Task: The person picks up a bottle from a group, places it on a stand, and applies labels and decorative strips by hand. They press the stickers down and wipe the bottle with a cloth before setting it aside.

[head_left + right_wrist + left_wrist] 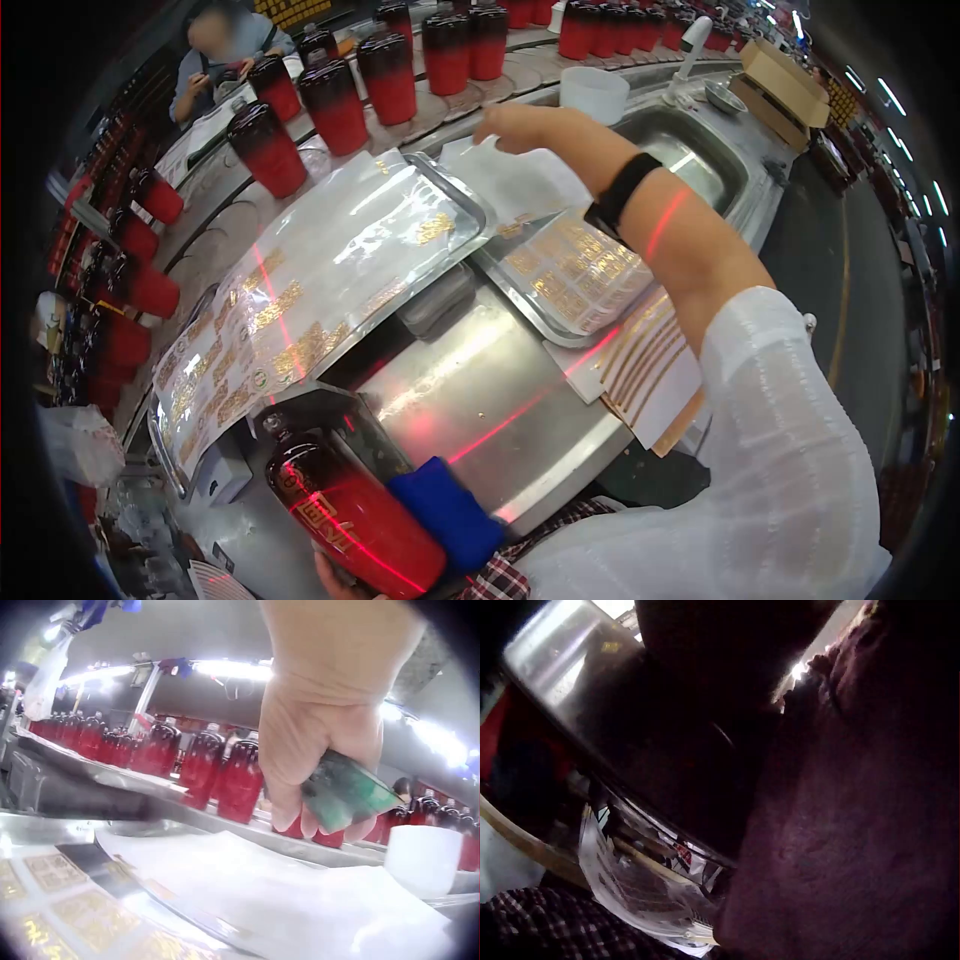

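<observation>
A red bottle with a dark top and gold characters [355, 520] lies tilted at the bottom of the head view. My left hand [335, 578] supports it from below, its fingers partly hidden under the bottle. Beside it is a blue cloth [447, 515]. My right hand [520, 128] is stretched out over white sheets [515, 180] near the bottle row. In the right wrist view that hand [322, 750] grips a green translucent piece [349, 793] between thumb and fingers. The left wrist view is too dark to show the left hand.
Trays with gold sticker sheets [300, 290] [575, 270] stand around a metal surface [480, 400]. Red bottles [335, 105] line the far ledge. A white tub [594, 95] stands by a sink [735, 185]. A person [225, 60] sits across at the upper left.
</observation>
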### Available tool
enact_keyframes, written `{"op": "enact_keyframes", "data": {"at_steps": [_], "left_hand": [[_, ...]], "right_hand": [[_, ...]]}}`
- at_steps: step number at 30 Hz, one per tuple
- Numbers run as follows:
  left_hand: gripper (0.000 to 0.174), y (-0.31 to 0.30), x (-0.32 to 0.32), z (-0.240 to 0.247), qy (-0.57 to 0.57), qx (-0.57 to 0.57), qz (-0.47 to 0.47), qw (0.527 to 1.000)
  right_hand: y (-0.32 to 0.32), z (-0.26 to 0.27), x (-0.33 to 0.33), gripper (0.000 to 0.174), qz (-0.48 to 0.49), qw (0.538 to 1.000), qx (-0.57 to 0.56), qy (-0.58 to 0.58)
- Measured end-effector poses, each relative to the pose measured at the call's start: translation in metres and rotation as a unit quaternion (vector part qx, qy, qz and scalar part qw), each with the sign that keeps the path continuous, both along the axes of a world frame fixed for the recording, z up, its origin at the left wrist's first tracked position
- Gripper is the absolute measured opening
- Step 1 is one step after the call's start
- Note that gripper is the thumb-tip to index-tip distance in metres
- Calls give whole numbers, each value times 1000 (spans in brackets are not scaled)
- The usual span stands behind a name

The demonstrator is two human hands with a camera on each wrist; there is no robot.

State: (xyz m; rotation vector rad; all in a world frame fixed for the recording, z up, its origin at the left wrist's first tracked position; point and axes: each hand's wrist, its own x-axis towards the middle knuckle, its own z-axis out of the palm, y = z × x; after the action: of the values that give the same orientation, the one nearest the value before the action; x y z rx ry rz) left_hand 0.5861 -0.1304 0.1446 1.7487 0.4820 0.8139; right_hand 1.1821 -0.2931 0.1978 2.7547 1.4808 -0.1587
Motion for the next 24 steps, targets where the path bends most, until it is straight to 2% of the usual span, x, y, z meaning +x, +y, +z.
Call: {"op": "enact_keyframes", "data": {"at_steps": [1, 3, 7, 8, 11, 13, 17, 24], "left_hand": [[91, 1, 0, 6, 0, -9, -27, 1000], [91, -4, 4, 15, 35, 0, -14, 999], [94, -8, 2, 11, 64, 1, 16, 998], [95, -7, 1, 10, 62, 4, 11, 998], [96, -5, 0, 9, 53, 1, -14, 999], [96, -4, 4, 15, 46, -18, -38, 998], [99, -5, 6, 19, 59, -28, -29, 997], [103, -3, 5, 17, 53, -65, -31, 996]], "right_hand": [[17, -6, 2, 46, 8, 1000, -10, -7], [46, -17, 3, 51, 26, 999, -30, -23], [59, -18, -5, 49, -40, 997, -25, -65], [61, -18, -7, 42, -54, 993, -47, -89], [63, -22, -6, 33, -91, 989, -35, -109], [57, -23, -6, 31, -139, 982, -33, -127], [50, -29, -7, 30, -210, 970, -32, -120], [48, -25, -5, 33, -146, 984, -33, -101]]}}
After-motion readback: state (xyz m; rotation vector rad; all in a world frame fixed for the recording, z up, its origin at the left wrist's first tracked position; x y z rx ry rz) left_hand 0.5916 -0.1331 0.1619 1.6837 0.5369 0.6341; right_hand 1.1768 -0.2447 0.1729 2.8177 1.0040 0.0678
